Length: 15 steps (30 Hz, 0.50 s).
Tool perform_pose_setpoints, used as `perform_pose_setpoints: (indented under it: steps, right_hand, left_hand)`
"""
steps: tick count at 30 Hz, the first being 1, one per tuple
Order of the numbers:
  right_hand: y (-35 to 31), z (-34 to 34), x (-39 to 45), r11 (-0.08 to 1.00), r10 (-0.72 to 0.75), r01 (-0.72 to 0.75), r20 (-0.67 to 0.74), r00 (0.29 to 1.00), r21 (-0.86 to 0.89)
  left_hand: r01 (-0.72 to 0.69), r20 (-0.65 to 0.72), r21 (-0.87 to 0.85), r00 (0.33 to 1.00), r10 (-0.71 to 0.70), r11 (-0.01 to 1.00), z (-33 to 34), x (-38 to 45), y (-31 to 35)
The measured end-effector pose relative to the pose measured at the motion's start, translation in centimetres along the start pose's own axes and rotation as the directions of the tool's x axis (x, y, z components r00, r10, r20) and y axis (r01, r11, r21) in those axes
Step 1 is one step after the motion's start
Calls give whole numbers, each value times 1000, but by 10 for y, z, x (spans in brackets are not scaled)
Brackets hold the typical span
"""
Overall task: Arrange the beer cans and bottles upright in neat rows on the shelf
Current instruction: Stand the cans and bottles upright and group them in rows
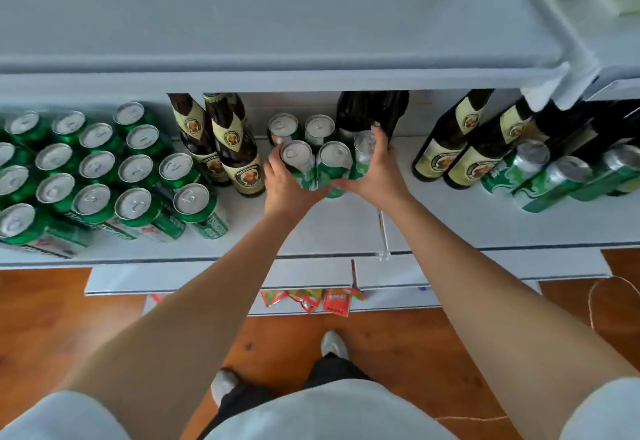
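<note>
On the white shelf [332,231] stands a small cluster of green cans [333,159] at the middle. My left hand [287,185] presses the cluster's left side and my right hand [372,173] its right side, thumbs meeting at the front. Dark bottles [372,110] stand just behind the cluster. Two brown labelled bottles [228,143] stand upright to the left. Further left, several green cans [100,169] stand in rows. At the right are two more brown bottles [464,141] and several green cans [540,176].
An upper white shelf [277,24] overhangs the back of the drinks. A thin clear divider [382,231] runs across the shelf front. Red snack packets [311,299] lie on a lower ledge. Below is wooden floor [398,342], with my feet and an orange cord [595,301].
</note>
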State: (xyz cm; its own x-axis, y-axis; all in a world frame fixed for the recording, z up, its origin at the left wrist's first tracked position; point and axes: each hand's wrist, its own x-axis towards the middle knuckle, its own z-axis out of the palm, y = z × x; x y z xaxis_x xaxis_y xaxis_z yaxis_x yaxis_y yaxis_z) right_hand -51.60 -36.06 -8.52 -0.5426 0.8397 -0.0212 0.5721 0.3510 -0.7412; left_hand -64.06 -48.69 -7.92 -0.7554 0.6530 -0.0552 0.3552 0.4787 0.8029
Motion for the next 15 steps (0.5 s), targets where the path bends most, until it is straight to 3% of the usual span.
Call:
perform_pose_setpoints:
  steps: [11, 15]
  right_hand:
    - [18, -22, -21, 981, -105, 100, -23, 994, -167]
    - [11, -23, -30, 977, -134, 141, 50, 990, -163]
  left_hand:
    - [80, -82, 158, 994, -68, 984, -5, -18, -6]
    - [-30, 33, 147, 999, 26, 989, -2, -28, -2]
